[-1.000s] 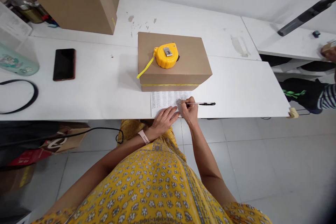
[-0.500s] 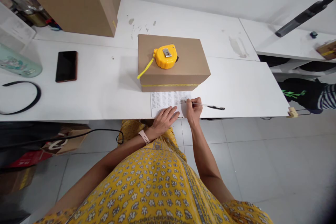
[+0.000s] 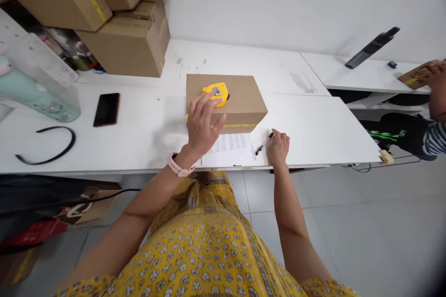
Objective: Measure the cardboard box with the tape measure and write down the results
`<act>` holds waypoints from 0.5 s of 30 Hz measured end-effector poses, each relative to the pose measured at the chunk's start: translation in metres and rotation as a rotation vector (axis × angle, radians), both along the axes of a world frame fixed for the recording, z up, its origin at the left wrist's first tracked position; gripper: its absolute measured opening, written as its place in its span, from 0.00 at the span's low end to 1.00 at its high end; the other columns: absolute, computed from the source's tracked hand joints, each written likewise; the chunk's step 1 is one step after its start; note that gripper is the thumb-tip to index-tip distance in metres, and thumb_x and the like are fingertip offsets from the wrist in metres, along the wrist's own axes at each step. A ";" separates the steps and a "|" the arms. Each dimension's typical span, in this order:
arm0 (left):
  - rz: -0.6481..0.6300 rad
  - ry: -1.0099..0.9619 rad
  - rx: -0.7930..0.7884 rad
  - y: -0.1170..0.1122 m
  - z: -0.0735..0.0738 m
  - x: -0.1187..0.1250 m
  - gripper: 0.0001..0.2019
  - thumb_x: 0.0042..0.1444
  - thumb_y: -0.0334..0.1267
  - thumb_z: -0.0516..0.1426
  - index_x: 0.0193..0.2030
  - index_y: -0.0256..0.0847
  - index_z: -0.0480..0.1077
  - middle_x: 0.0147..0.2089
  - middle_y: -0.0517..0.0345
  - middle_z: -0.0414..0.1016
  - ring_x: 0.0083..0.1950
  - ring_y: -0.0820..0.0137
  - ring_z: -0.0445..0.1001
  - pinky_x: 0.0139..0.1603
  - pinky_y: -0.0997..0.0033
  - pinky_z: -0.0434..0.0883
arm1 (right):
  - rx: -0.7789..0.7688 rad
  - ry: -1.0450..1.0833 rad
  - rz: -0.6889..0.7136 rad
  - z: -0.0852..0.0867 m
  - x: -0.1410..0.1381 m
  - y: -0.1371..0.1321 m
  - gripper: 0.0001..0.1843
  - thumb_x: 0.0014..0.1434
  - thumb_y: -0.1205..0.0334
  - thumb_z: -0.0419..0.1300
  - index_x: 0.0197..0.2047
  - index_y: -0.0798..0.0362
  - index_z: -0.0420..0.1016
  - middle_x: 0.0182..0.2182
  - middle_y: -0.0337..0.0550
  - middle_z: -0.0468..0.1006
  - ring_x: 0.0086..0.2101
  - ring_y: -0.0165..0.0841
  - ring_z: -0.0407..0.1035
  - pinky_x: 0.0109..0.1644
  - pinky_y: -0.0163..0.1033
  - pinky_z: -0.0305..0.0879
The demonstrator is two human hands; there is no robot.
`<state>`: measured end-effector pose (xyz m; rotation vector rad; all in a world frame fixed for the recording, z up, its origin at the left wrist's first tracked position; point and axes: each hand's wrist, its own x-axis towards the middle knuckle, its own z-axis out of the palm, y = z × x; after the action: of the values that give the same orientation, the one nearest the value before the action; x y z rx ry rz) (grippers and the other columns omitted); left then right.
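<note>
A yellow tape measure (image 3: 221,88) lies on top of a closed brown cardboard box (image 3: 245,95). My left hand (image 3: 200,127) is raised over the box's near left part, fingers apart. Its fingertips overlap the tape measure in view; whether they touch it I cannot tell. A white printed sheet (image 3: 230,155) with columns of small text lies in front of the box, partly under it. To the right of the sheet, low at the table surface, my right hand (image 3: 279,147) is closed on a black-and-clear pen (image 3: 264,145), whose lower end points toward the sheet.
On the white table (image 3: 146,144) lie a phone (image 3: 106,109), a black band (image 3: 68,148) and a mint bottle (image 3: 42,95). Cardboard boxes (image 3: 128,48) are stacked at the back left. A dark cylinder (image 3: 371,48) stands back right. At far right, another person's hand (image 3: 432,74) touches a small box.
My left hand has left the sheet and risen to the tape measure. My right hand has moved right, off the text, and the pen has swung round to point down-left. The view has shifted.
</note>
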<state>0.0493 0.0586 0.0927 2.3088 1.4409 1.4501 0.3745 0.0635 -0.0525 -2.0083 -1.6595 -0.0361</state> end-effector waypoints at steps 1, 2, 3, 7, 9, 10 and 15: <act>0.025 0.005 -0.051 0.014 0.006 -0.003 0.23 0.66 0.43 0.59 0.65 0.40 0.64 0.70 0.42 0.66 0.72 0.50 0.61 0.73 0.43 0.57 | 0.039 0.027 -0.015 0.000 -0.002 -0.001 0.29 0.60 0.74 0.43 0.61 0.55 0.72 0.44 0.56 0.73 0.47 0.46 0.65 0.54 0.52 0.63; 0.042 0.014 -0.111 0.026 0.010 -0.005 0.28 0.63 0.44 0.62 0.67 0.40 0.62 0.70 0.41 0.65 0.72 0.48 0.61 0.72 0.43 0.57 | 0.088 0.057 -0.036 0.001 -0.004 -0.003 0.29 0.61 0.73 0.43 0.61 0.55 0.72 0.44 0.56 0.73 0.47 0.46 0.66 0.53 0.52 0.64; 0.051 0.027 -0.172 0.037 0.012 -0.006 0.33 0.60 0.44 0.64 0.69 0.40 0.60 0.70 0.41 0.64 0.72 0.47 0.61 0.72 0.43 0.58 | 0.147 0.088 -0.059 0.003 -0.007 -0.004 0.28 0.62 0.72 0.44 0.61 0.55 0.71 0.45 0.56 0.74 0.47 0.45 0.67 0.53 0.51 0.65; 0.059 0.050 -0.324 0.060 0.017 -0.006 0.37 0.54 0.40 0.67 0.68 0.40 0.60 0.65 0.41 0.69 0.68 0.46 0.65 0.70 0.44 0.61 | 0.421 0.186 -0.119 0.032 -0.025 -0.009 0.22 0.67 0.63 0.44 0.56 0.55 0.74 0.43 0.56 0.76 0.44 0.43 0.70 0.50 0.50 0.70; -0.003 -0.027 -0.368 0.060 0.021 -0.007 0.35 0.54 0.41 0.67 0.67 0.42 0.62 0.64 0.42 0.71 0.67 0.48 0.67 0.68 0.45 0.64 | 0.533 0.247 -0.094 0.058 -0.041 -0.009 0.21 0.68 0.59 0.46 0.54 0.53 0.75 0.42 0.55 0.77 0.44 0.42 0.72 0.49 0.49 0.71; -0.070 -0.094 -0.409 0.057 0.023 -0.007 0.35 0.54 0.43 0.67 0.67 0.42 0.61 0.63 0.43 0.71 0.65 0.49 0.69 0.66 0.46 0.67 | 0.569 0.300 -0.063 0.074 -0.050 -0.008 0.20 0.68 0.57 0.47 0.53 0.52 0.76 0.42 0.55 0.77 0.44 0.42 0.72 0.49 0.48 0.72; -0.511 -0.408 -0.661 0.037 0.037 -0.003 0.37 0.59 0.53 0.63 0.70 0.43 0.56 0.55 0.46 0.76 0.53 0.58 0.78 0.56 0.55 0.75 | 0.241 0.940 0.337 0.151 -0.097 0.008 0.21 0.66 0.43 0.56 0.47 0.50 0.79 0.39 0.48 0.81 0.40 0.37 0.75 0.45 0.44 0.74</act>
<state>0.0467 0.0957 0.1301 1.6704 0.9240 1.0072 0.2779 0.0716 0.0988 -1.2169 -1.2406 0.6840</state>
